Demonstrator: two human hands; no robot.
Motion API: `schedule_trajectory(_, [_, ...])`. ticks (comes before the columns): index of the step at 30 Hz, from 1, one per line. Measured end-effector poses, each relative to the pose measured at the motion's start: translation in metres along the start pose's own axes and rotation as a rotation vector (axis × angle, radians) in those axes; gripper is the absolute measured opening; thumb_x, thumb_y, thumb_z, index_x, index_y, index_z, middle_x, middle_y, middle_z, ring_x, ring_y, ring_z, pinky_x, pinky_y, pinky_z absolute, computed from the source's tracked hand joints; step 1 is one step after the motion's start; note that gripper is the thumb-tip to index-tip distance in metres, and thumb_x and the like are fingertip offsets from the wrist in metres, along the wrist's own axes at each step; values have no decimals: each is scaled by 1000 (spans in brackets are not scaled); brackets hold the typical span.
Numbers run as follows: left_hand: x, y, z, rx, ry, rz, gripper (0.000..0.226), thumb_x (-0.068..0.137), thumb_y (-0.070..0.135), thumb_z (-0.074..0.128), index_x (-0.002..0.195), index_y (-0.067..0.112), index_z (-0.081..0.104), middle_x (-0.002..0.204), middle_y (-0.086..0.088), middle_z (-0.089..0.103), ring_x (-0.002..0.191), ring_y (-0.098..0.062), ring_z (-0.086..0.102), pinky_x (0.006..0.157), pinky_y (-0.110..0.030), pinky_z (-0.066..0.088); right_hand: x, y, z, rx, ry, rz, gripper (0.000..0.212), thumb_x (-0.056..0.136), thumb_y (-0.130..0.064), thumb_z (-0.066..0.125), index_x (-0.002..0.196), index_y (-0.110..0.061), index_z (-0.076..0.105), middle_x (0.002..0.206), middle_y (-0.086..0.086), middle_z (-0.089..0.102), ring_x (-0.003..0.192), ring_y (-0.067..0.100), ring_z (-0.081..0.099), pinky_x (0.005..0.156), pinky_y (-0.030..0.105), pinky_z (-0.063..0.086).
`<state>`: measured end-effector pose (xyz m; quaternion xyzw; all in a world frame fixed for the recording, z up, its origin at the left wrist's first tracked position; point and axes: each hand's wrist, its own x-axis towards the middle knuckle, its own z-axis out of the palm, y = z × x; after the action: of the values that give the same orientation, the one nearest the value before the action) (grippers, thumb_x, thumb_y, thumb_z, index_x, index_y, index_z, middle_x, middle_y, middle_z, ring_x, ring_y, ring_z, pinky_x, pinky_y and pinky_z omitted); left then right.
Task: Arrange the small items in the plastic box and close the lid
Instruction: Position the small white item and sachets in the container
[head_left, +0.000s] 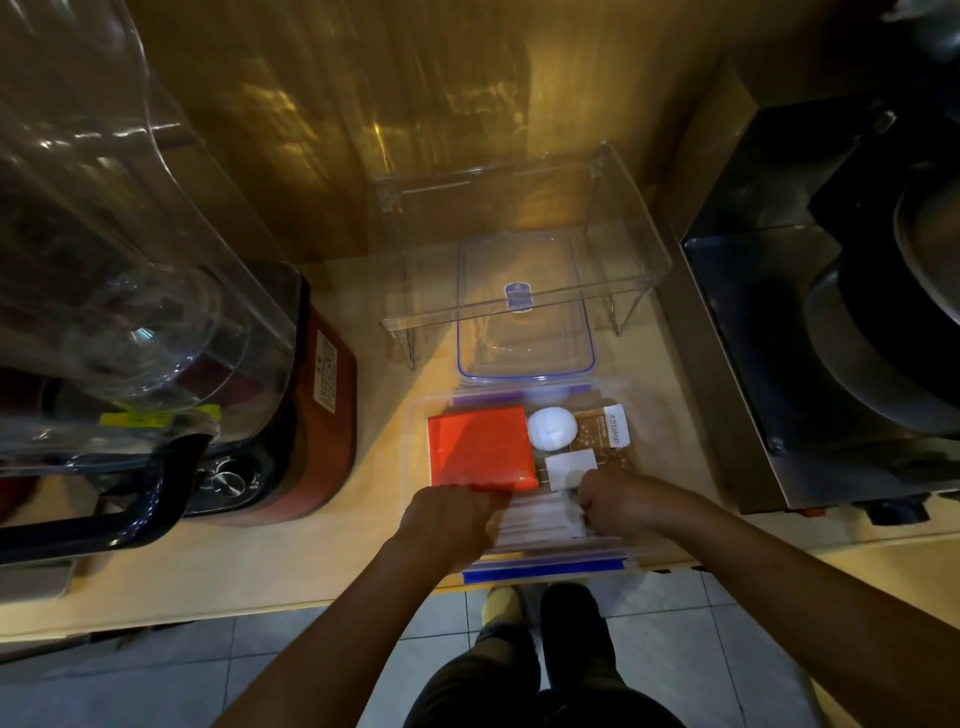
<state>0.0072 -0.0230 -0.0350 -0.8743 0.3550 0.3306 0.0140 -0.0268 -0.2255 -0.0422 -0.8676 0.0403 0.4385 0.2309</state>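
Observation:
A clear plastic box (418, 415) with blue clips stands open at the counter's front edge. Inside lie an orange-red flat packet (478, 447), a white round item (551, 427), a brown packet with a white label (605, 434) and a small white square (569, 467). Pale stick-like packets (535, 517) fill the near part. My left hand (452, 519) is closed at the red packet's near edge. My right hand (621, 501) is closed over the white items at the near right. The box's lid (524, 312) lies behind the box, under a clear stand.
A clear acrylic stand (519, 228) straddles the lid at the back. A blender with a red base (156, 332) fills the left. A dark metal appliance (831, 312) stands on the right. The wooden wall is behind; my feet and tiled floor are below.

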Motion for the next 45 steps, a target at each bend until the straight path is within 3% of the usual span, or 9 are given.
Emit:
schedule_trajectory(4, [-1, -7, 1, -65, 63, 47, 42, 90, 27, 55, 131, 31, 46, 128, -2, 60, 110, -22, 59, 89, -39, 52, -4, -3, -6, -78, 154, -27, 8, 85, -11, 55, 79, -15, 58, 91, 5, 67, 82, 16, 60, 69, 25, 45])
schedule_trajectory(6, [-5, -5, -5, -99, 213, 119, 34, 92, 32, 51, 125, 31, 53, 122, 1, 64, 105, -20, 61, 83, -33, 53, -9, -2, -9, -114, 356, -13, 9, 83, -15, 61, 91, -17, 57, 96, 2, 66, 93, 21, 63, 73, 29, 47])
schedule_trajectory(8, [-9, -2, -14, -94, 388, 191, 26, 90, 31, 52, 113, 26, 61, 108, -1, 70, 93, -21, 65, 75, -29, 52, -9, -2, -9, -214, 489, 6, 39, 79, -18, 67, 115, -18, 51, 115, 4, 62, 102, 23, 61, 81, 36, 51])
schedule_trajectory(13, [1, 10, -21, 73, 665, 250, 20, 77, 24, 68, 95, 15, 68, 91, -5, 70, 83, -26, 64, 77, -32, 40, 0, 1, -1, -390, 398, 21, 79, 73, -19, 73, 138, -16, 29, 138, 7, 41, 115, 26, 53, 85, 41, 51])
schedule_trajectory(20, [35, 41, -17, 87, 551, 198, 42, 73, 31, 69, 110, 12, 64, 109, -8, 69, 100, -28, 61, 90, -36, 46, 2, 4, -1, -272, 465, -60, 59, 85, -27, 61, 135, -17, 33, 135, 7, 48, 113, 24, 55, 87, 40, 52])
schedule_trajectory(29, [61, 43, -9, -81, 479, 130, 50, 85, 39, 58, 127, 13, 50, 129, -6, 57, 121, -26, 45, 103, -40, 23, -14, 8, -16, 39, 435, -234, 46, 85, -29, 62, 127, -15, 48, 124, 5, 60, 108, 21, 58, 90, 34, 49])
schedule_trajectory(37, [49, 42, -7, -583, 709, -48, 30, 81, 40, 62, 99, 16, 57, 96, -2, 65, 90, -21, 58, 80, -37, 44, -1, 5, -25, -466, 561, -77, 41, 83, -32, 58, 119, -14, 52, 121, 8, 58, 108, 23, 53, 92, 33, 38])
schedule_trajectory(40, [43, 41, -6, -882, 731, -120, 24, 79, 39, 67, 93, 34, 49, 82, 21, 57, 78, 8, 55, 62, -9, 40, 9, 2, -18, -623, 483, -15, 41, 88, -34, 51, 123, -12, 50, 125, 9, 57, 114, 24, 51, 99, 34, 33])
schedule_trajectory(45, [42, 39, -4, -989, 671, -137, 29, 76, 37, 70, 97, 34, 50, 85, 25, 54, 80, 16, 51, 61, -8, 36, 14, -13, -30, -580, 296, -28, 46, 89, -39, 50, 129, -17, 44, 125, 9, 60, 117, 25, 52, 107, 40, 28])
